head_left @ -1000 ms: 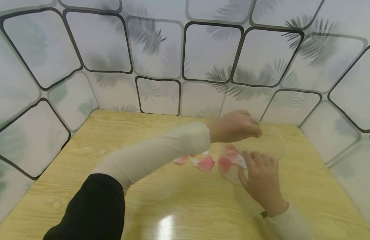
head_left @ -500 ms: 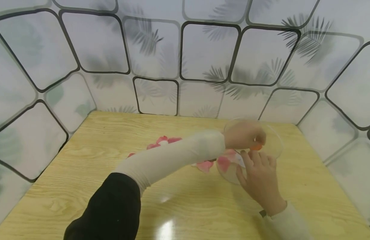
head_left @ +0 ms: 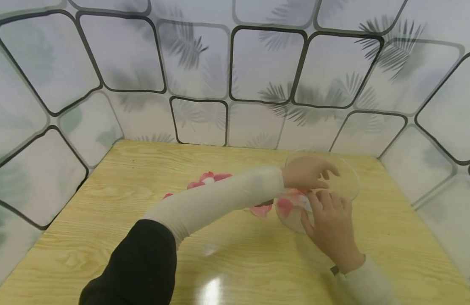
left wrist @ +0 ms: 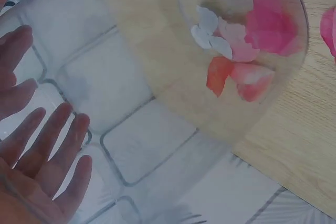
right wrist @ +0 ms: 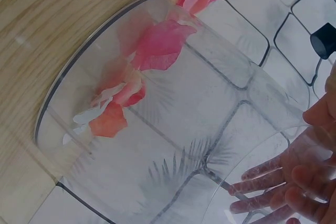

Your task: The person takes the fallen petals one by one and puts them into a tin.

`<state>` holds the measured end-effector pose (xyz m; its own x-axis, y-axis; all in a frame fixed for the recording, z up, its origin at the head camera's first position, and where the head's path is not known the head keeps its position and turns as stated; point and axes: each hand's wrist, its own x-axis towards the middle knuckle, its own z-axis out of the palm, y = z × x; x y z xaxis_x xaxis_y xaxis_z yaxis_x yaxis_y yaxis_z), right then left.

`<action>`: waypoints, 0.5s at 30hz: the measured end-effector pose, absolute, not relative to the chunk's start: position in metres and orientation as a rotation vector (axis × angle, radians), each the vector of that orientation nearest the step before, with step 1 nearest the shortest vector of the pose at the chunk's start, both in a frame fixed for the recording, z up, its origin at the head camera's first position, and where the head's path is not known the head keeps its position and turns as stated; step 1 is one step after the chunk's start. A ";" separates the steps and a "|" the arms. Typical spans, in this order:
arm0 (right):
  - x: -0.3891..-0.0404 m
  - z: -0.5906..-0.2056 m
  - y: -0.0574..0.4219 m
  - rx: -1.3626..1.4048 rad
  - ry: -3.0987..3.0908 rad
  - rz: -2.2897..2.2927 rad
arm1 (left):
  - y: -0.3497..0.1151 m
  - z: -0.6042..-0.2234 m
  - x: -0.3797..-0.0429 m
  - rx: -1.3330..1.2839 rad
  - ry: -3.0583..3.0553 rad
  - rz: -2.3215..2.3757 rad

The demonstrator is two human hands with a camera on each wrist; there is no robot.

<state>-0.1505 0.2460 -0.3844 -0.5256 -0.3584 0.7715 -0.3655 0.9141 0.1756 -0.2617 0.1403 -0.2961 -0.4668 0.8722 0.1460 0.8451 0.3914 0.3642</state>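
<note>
A clear, round container (head_left: pixel 288 222) stands on the table, its wide rim turned up toward the far right. At its bottom lie pink petals (left wrist: pixel 273 30), white petals (left wrist: pixel 210 30) and an orange petal (left wrist: pixel 217 76). My left hand (head_left: pixel 304 171) hovers over the container's mouth with its fingers spread apart and nothing between them. My right hand (head_left: pixel 334 231) holds the container's near right side, thumb and fingers set apart around the wall. The left sleeve covers part of the loose petals.
More petals lie on the wooden table (head_left: pixel 105 237), a pink petal (head_left: pixel 261 211) beside the container and several reddish-pink petals (head_left: pixel 207 177) farther left. A patterned curtain-like backdrop (head_left: pixel 200 63) borders the table's far and side edges.
My left hand moved right over the container half a second ago, pinching an orange petal. It has since spread its fingers and let the petal go. My right hand has stayed in place.
</note>
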 end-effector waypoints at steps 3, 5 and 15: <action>-0.150 -0.384 0.245 0.514 -2.180 0.019 | 0.134 -0.296 -0.265 1.602 2.554 0.694; -0.149 -0.384 0.244 0.511 -2.186 0.032 | 0.127 -0.295 -0.267 1.628 2.550 0.787; -0.148 -0.384 0.245 0.493 -2.218 0.045 | 0.055 -0.284 -0.258 1.531 2.622 0.961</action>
<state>-0.1481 0.2454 -0.3842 -0.5682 -0.3335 0.7523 -0.3635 0.9219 0.1341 -0.2576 0.0551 -0.2844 -0.5372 0.7782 0.3253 0.8040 0.3559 0.4763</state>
